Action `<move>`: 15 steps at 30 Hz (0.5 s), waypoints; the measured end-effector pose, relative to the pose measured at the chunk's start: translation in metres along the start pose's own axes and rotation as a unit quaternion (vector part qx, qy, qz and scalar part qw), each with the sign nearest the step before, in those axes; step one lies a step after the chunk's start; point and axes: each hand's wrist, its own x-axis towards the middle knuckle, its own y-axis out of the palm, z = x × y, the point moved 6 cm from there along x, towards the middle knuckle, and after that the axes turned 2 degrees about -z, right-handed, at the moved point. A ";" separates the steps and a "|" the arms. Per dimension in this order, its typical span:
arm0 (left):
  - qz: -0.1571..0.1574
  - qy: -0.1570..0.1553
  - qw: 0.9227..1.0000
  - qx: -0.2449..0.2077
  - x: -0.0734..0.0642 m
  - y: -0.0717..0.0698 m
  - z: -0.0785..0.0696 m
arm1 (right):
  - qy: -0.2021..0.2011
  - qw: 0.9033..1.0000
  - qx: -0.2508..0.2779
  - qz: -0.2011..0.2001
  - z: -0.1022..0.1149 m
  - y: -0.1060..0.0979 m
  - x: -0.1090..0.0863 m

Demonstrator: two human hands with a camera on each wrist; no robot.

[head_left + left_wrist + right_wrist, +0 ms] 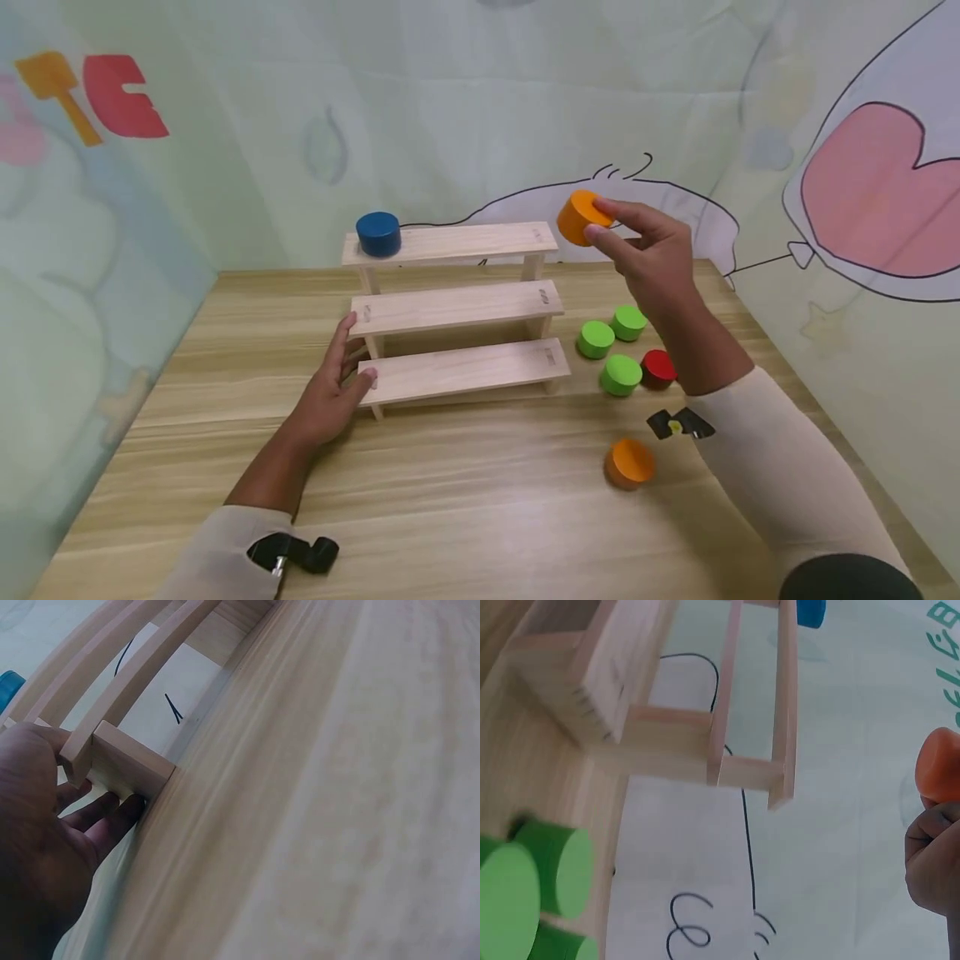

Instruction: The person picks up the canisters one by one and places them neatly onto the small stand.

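Observation:
A three-step wooden stand [457, 308] stands on the table, with a blue cylinder block [378, 234] at the left end of its top step. My left hand [330, 400] grips the stand's left end, its thumb on the lowest step and its index finger by the middle one. In the left wrist view, other fingers [112, 821] reach under the step beside the end support. My right hand [656, 250] pinches an orange cylinder block [579, 218] between thumb and fingers, raised in the air right of the top step. The right wrist view shows this orange block [939, 766] at its right edge.
Right of the stand, three green cylinder blocks [596, 339] and a red cylinder block [659, 369] sit close together under my right forearm. Nearer me is another orange cylinder block [630, 464]. A printed cloth backdrop [450, 117] rises behind the wooden table [480, 500].

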 end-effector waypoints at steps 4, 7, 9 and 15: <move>0.000 -0.004 1.000 0.001 0.000 0.000 0.001 | 0.003 1.000 0.030 0.010 0.000 0.027 0.016; -0.005 -0.002 1.000 0.005 0.000 -0.001 0.001 | 0.008 0.998 0.055 0.022 -0.002 0.048 0.026; -0.008 -0.002 1.000 0.006 -0.001 -0.001 0.001 | 0.016 0.997 0.071 0.035 -0.002 0.062 0.032; -0.009 0.003 1.000 0.002 -0.002 0.001 0.000 | 0.047 0.994 0.062 0.071 -0.006 0.091 0.044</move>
